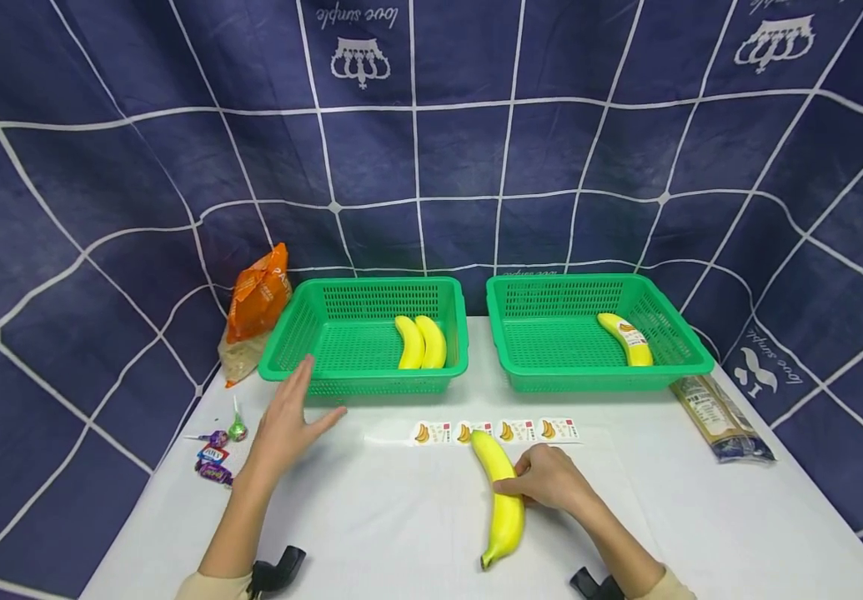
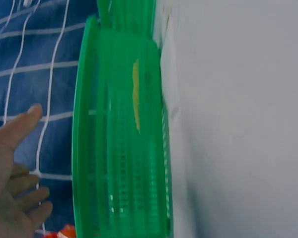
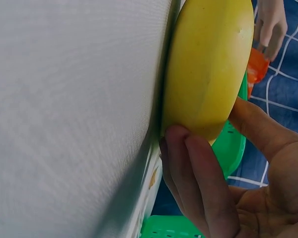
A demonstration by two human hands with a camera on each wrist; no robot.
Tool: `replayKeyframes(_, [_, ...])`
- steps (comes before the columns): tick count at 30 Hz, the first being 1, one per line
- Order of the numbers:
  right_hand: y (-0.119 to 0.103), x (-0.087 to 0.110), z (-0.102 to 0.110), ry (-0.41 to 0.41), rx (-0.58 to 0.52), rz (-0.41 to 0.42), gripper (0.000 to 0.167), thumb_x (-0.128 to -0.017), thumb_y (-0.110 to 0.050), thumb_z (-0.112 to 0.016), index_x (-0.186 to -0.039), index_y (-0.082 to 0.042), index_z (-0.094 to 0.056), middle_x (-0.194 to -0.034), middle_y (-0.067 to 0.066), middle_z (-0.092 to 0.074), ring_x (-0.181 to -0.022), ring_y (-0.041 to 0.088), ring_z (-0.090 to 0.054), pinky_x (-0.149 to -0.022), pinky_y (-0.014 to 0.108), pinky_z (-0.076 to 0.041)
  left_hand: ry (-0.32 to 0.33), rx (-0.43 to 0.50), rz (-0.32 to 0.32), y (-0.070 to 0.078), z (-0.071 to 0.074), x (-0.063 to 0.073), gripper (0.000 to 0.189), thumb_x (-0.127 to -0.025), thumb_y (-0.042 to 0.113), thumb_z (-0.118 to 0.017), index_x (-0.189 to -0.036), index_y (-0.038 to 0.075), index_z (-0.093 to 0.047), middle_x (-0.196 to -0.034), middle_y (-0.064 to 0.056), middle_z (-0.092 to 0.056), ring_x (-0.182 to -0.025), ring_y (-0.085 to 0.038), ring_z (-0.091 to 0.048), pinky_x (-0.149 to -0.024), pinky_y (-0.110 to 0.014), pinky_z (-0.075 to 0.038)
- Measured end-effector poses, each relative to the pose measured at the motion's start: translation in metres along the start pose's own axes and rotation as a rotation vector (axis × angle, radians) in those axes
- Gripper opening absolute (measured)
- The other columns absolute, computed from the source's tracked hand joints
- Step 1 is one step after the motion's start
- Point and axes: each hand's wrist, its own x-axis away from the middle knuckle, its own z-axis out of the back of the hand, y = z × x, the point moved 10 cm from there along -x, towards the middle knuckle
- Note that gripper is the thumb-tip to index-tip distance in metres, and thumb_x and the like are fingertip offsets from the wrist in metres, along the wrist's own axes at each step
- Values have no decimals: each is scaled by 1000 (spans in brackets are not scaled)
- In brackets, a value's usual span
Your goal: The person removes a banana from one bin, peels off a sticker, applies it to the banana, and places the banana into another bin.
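Note:
My right hand (image 1: 551, 477) grips a yellow banana (image 1: 508, 517) by its middle, thumb on one side and fingers on the other. The banana lies at a slant on the white table, one tip overlapping a strip of banana-print labels (image 1: 517, 431). In the right wrist view, the banana (image 3: 206, 64) sits between the thumb and the curled fingers (image 3: 208, 183). My left hand (image 1: 288, 425) hovers before the left green basket (image 1: 363, 387), fingers spread and holding nothing. Two bananas (image 1: 433, 342) lie side by side in that basket.
The right green basket (image 1: 596, 382) contains a labelled banana (image 1: 614, 327). An orange bag (image 1: 258, 296) leans beside the left basket, with wrapped sweets (image 1: 213, 454) nearer on the left. A flat clear packet (image 1: 720, 417) lies at right. Blue curtain (image 1: 461, 150) surrounds the table.

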Motion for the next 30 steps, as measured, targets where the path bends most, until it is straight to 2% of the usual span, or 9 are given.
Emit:
replayKeyframes(3, [1, 0, 0, 2, -2, -3, 31, -69, -36, -86, -68, -10, -68, -58, 1, -62, -49, 12, -53, -48, 22, -39, -111, -17, -111, 28, -25, 14, 96, -80, 48, -76, -154, 10, -28, -159, -14, -31, -142, -41, -34, -113, -60, -32])
replayKeyframes(5, [2, 0, 0, 0, -7, -9, 32, -69, -36, -86, -71, -9, -69, -59, 1, -62, -50, 13, -55, -48, 22, -40, -198, -35, -167, 41, -43, 22, 94, -80, 51, -75, -153, 10, -33, -157, -12, -36, -142, -39, -36, -114, -57, -33])
replayKeyframes(8, [4, 1, -1, -5, -17, -16, 34, -69, -36, -86, -75, -7, -70, -62, 2, -63, -52, 13, -57, -49, 23, -43, -327, -57, -208, 52, -71, 32, 90, -80, 53, -73, -150, 8, -39, -154, -10, -41, -141, -39, -38, -116, -53, -33])
replayKeyframes(11, [4, 0, -2, -7, -19, -15, 35, -69, -36, -86, -77, -7, -70, -62, 1, -63, -52, 13, -58, -50, 23, -44, -401, -74, -221, 56, -91, 37, 87, -81, 53, -72, -148, 7, -41, -153, -10, -43, -140, -40, -40, -115, -51, -35])
replayKeyframes(21, [5, -1, -2, -8, -16, -19, 34, -69, -37, -86, -77, -7, -71, -63, 1, -63, -52, 13, -58, -50, 23, -44, -481, -118, -266, 61, -128, 37, 91, -83, 58, -67, -149, 3, -38, -155, -12, -39, -142, -34, -38, -116, -48, -34])
replayKeyframes(30, [4, -2, -1, -3, -13, -15, 33, -70, -36, -86, -75, -8, -71, -61, 0, -63, -51, 13, -56, -49, 22, -42, -489, -169, -265, 55, -137, 35, 90, -85, 57, -64, -149, 0, -36, -157, -15, -35, -146, -30, -33, -119, -45, -31])
